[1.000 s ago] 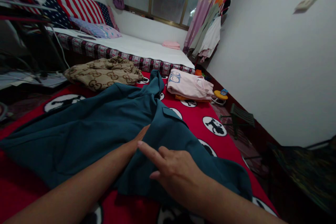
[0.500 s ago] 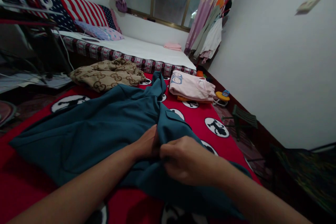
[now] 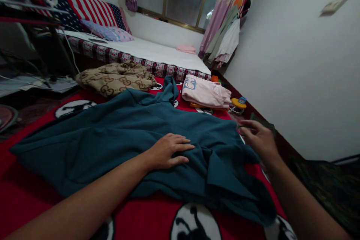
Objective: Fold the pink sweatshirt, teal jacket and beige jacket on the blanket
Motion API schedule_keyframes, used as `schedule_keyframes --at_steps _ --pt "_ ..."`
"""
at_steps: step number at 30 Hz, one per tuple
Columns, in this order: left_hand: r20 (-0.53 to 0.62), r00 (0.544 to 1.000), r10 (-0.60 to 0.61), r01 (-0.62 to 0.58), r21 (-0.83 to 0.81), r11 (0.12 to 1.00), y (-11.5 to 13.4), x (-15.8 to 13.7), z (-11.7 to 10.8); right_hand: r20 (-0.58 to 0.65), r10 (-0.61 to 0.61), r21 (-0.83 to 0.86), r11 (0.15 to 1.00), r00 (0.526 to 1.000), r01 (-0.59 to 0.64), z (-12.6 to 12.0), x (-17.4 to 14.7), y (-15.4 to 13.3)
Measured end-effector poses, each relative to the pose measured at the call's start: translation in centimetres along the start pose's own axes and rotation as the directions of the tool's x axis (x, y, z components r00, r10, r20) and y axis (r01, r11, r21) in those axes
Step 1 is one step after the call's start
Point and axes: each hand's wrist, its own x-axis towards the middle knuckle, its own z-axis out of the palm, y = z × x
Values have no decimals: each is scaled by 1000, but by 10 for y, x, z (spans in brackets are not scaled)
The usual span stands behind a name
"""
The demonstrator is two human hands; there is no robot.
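Note:
A teal jacket (image 3: 112, 138) lies spread over a red blanket, with some folds on its right half. My left hand (image 3: 170, 152) rests palm down on the middle of the jacket, fingers stretched out and somewhat apart. Off to the right, my right hand (image 3: 257, 137) pinches the jacket's edge between thumb and fingertips, close to the blanket's right side. A sleeve or loose panel of the jacket hangs folded below that hand, toward the front right.
The red blanket (image 3: 146, 217) has white round prints. Beyond the jacket are a brown patterned garment (image 3: 112, 78) and folded pink clothes (image 3: 206, 92). A bed (image 3: 152, 48) stands under the window, a wall (image 3: 298, 71) at right, and a dark green stool (image 3: 263, 122) behind my right hand.
My right hand has moved right, drawing the jacket's front panel from the middle out flat to the right. My left hand now lies flat on top of the cloth.

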Motion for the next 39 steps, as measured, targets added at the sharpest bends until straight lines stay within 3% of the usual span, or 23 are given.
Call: schedule_keyframes --at_steps 3,6,8,13,17,21,25,29,33,36,39 --pt "45 999 14 -14 4 1000 0 -1 -1 221 -274 123 960 936 252 40 -33 -32" --pt "47 999 15 -14 -10 1000 1 -1 -2 429 -272 42 959 861 282 62 -58 -48" --pt "37 999 13 -12 -23 1000 1 0 -3 479 -205 -92 955 853 281 63 -70 -49" --pt "33 999 -6 8 -63 998 -2 1 -1 442 -107 -327 905 891 271 32 -89 -32" --pt "61 996 -69 71 -38 997 -5 3 4 223 8 -552 826 975 119 10 -91 -2" --pt "209 974 -90 77 71 995 -5 8 7 97 143 -559 827 985 -65 13 -91 16" --pt "322 943 -85 63 76 995 -2 19 2 104 183 -509 854 978 -106 24 -89 14" --pt "434 899 -60 65 4 998 2 37 -9 172 160 -288 952 972 -106 22 -83 20" --pt "439 881 -178 162 75 984 -9 61 -16 55 116 -127 986 992 -109 5 -78 37" --pt "363 882 -300 236 211 949 -31 76 -11 141 149 -253 961 979 -110 -3 -82 43" --pt "313 876 -367 262 331 907 -52 85 3 269 250 -510 856 930 -82 -6 -83 36"
